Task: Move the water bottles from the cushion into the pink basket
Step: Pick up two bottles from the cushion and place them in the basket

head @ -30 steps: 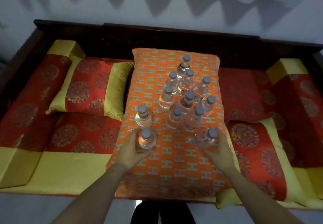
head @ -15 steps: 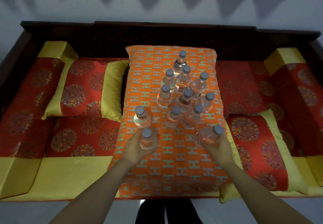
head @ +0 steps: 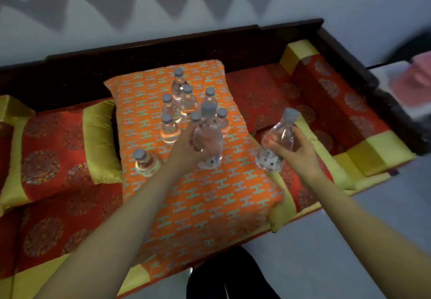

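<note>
An orange patterned cushion (head: 205, 196) lies on the couch with several clear water bottles (head: 177, 102) standing on its far half. One more bottle (head: 144, 163) stands alone near the cushion's left edge. My left hand (head: 186, 149) grips a bottle (head: 208, 140) lifted above the cushion's middle. My right hand (head: 293, 151) grips another bottle (head: 277, 144), held tilted over the cushion's right edge. A blurred pink basket (head: 412, 81) shows at the far right on a white surface.
The couch has a dark wooden frame (head: 163, 46), red and gold seat pads (head: 58, 217) and a red pillow (head: 60, 151) at left. A raised red and gold armrest (head: 338, 98) stands between the cushion and the basket. Pale floor (head: 349, 240) lies at lower right.
Both hands have lifted their bottles off the cushion and carried them rightward. The view has swung right, bringing the pink basket into sight.
</note>
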A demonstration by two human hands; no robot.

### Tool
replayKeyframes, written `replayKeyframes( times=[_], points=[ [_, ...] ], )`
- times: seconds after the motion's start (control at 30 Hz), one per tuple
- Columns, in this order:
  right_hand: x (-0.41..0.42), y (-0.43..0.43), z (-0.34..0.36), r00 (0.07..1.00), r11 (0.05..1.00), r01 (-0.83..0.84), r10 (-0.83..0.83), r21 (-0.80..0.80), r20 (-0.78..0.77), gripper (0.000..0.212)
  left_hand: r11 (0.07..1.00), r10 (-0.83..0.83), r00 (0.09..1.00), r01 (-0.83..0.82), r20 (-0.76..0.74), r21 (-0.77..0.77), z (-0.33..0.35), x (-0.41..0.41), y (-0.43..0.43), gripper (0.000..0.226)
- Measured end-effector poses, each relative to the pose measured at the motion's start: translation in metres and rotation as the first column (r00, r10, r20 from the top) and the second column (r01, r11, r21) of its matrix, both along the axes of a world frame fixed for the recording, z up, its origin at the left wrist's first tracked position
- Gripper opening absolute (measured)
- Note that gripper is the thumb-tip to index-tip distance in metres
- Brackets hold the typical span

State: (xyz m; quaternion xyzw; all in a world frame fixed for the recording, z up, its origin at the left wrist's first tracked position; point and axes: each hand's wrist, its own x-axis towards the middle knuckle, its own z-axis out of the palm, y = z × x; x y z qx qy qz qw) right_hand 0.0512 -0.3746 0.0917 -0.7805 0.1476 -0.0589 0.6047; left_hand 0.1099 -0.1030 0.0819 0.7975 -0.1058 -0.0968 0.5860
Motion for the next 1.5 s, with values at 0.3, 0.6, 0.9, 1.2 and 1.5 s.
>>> replayKeyframes(
  times=[0.3, 0.6, 0.9, 1.2, 1.5],
  points=[
    [-0.085, -0.109, 0.037, 0.918, 0.913, 0.395, -0.392, 0.098, -0.056, 0.047, 0.995, -0.102, 0.992, 0.100, -0.068, -0.028, 0.020, -0.033, -0.133, 0.047],
    [-0.200, -0.267, 0.054, 0.830, 0.820, 0.557, -0.552, 0.132, -0.077, 0.048, 0.949, -0.315, 0.943, 0.313, -0.107, -0.036, 0.035, -0.100, -0.324, 0.050],
    [-0.293, -0.430, 0.073, 0.732, 0.710, 0.677, -0.676, 0.192, -0.085, 0.047, 0.934, -0.357, 0.922, 0.350, -0.147, -0.070, 0.053, -0.159, -0.499, 0.052],
    [-0.310, -0.552, 0.068, 0.695, 0.679, 0.717, -0.712, 0.159, -0.096, 0.053, 0.901, -0.433, 0.893, 0.430, -0.120, -0.051, 0.058, -0.163, -0.648, 0.041],
    [-0.273, -0.717, 0.054, 0.725, 0.721, 0.688, -0.675, 0.087, -0.137, 0.056, 0.908, -0.418, 0.902, 0.418, -0.106, -0.016, 0.036, -0.120, -0.811, 0.054]
  ],
)
